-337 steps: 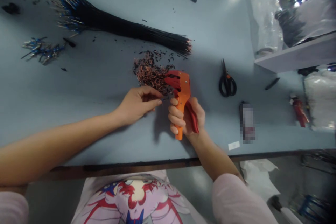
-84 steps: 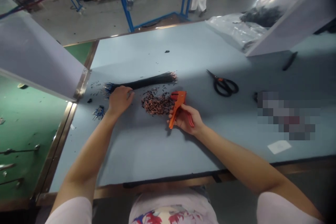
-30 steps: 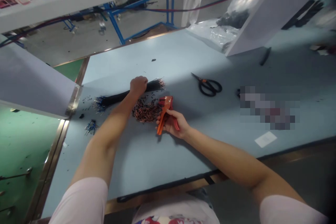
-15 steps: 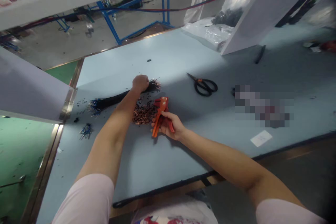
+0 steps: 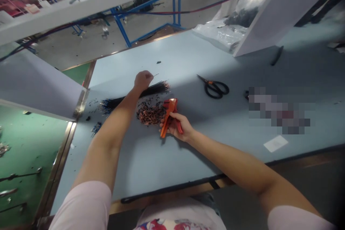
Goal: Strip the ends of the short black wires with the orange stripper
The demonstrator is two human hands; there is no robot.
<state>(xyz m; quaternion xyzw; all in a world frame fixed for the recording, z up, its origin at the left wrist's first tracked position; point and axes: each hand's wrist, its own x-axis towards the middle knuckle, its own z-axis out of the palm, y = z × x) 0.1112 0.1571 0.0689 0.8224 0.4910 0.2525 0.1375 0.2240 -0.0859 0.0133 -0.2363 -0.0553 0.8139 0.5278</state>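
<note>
My left hand (image 5: 143, 80) pinches a thin wire (image 5: 155, 75), whose end sticks out to the right of the fingers. Just below that hand lies a long bundle of black wires (image 5: 155, 88) with bare copper ends at the right and blue-tinged ends at the left. Orange-red wire strippers (image 5: 170, 109) rest in my right hand (image 5: 180, 126), fingers wrapped round the handles and jaws pointing away from me. Left of the strippers is a pile of copper-and-black wire scraps (image 5: 149, 112). My left forearm partly hides the bundle.
Black-handled scissors (image 5: 215, 88) lie right of the bundle. A white card (image 5: 275, 144) is near the front edge, with a blurred-out patch above it. Plastic bags (image 5: 219, 34) sit at the back beside an upright panel (image 5: 265, 14). A small wire cluster (image 5: 96, 128) lies at left.
My left hand has lifted off the black bundle and now holds a single wire above it. The strippers stay in my right hand. The view has shifted slightly.
</note>
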